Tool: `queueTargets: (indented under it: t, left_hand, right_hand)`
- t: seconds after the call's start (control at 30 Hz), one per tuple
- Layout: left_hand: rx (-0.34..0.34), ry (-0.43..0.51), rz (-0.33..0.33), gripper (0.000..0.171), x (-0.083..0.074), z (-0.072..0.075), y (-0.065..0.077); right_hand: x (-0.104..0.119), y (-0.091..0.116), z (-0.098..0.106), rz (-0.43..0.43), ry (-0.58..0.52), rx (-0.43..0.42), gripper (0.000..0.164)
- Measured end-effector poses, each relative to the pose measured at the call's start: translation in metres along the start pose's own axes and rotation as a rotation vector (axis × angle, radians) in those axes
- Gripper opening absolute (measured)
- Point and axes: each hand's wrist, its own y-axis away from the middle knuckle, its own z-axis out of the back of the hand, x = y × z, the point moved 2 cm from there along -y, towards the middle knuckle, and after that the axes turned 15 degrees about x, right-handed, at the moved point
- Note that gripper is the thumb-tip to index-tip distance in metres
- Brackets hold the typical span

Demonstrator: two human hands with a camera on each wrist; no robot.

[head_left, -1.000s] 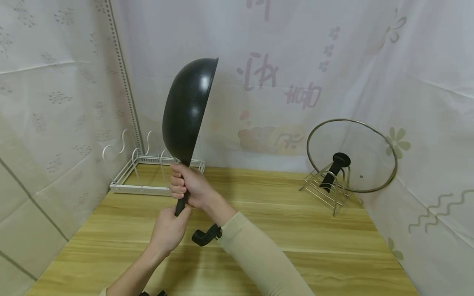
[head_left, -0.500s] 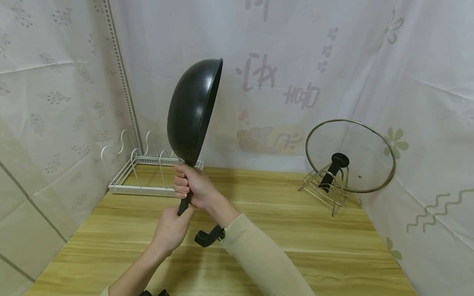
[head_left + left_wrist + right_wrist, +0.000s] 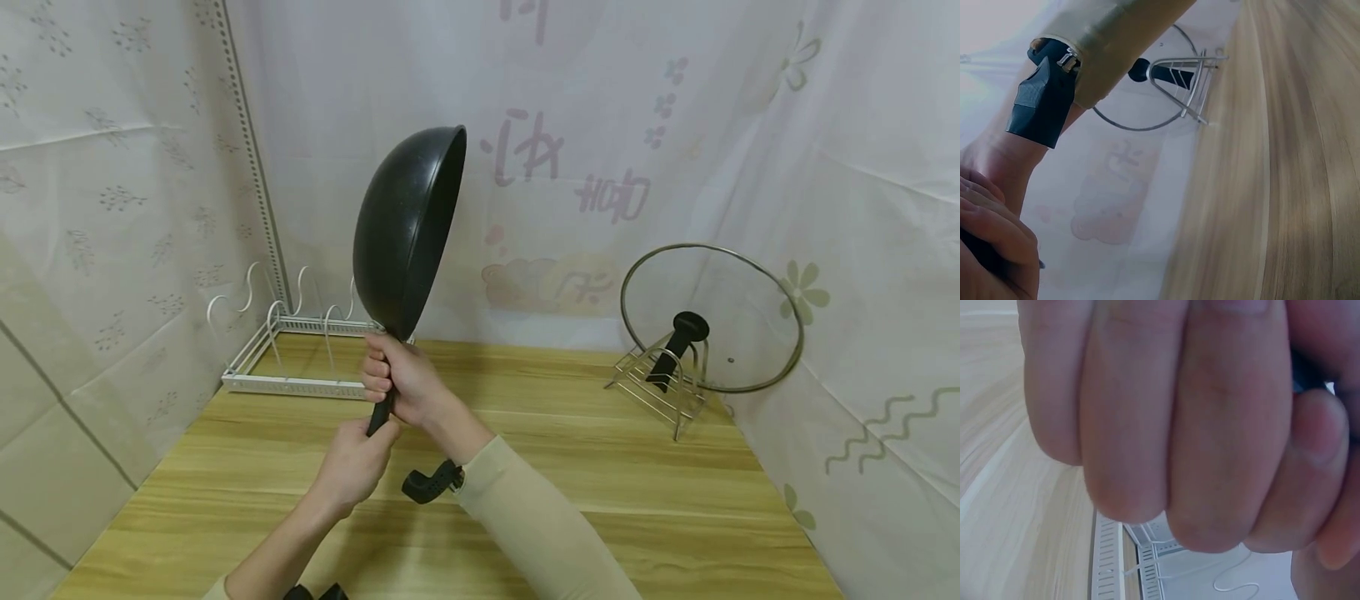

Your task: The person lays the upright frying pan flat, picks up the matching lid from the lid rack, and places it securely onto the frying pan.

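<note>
A black wok (image 3: 397,225) is held up in the air by its handle, bowl upward, its dark inside turned partly to the right. My right hand (image 3: 408,383) grips the handle just under the bowl. Lower down, my left hand (image 3: 352,467) holds the handle's end with the thumb lying along it. Curled fingers (image 3: 1129,412) fill the right wrist view and hide most of the handle. In the left wrist view, the left hand's fingers (image 3: 997,231) wrap a dark piece of the handle at the lower left corner.
Behind the wok, a white wire rack (image 3: 292,385) with curved dividers stands at the table's left back. A glass lid (image 3: 750,333) with a black knob (image 3: 690,325) leans in a small metal stand (image 3: 678,408) at the right. Printed curtains (image 3: 562,250) hang around the wooden table (image 3: 600,475).
Both hands have shifted slightly right, carrying the wok with them. The wok has turned a little, so more of its inside shows. Rack and lid have stayed in place.
</note>
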Motion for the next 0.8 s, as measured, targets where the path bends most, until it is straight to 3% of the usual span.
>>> queueTargets:
  t: [0.37, 0.8]
  left_hand:
    - [0.089, 0.093, 0.021, 0.038, -0.0004, -0.0008, -0.0021]
    - [0.249, 0.147, -0.026, 0.044, -0.0046, 0.0002, -0.0021]
  right_hand:
    - [0.0007, 0.0055, 0.0025, 0.015, -0.011, -0.059, 0.042]
    - [0.0035, 0.0096, 0.004, 0.034, 0.001, -0.059, 0.044]
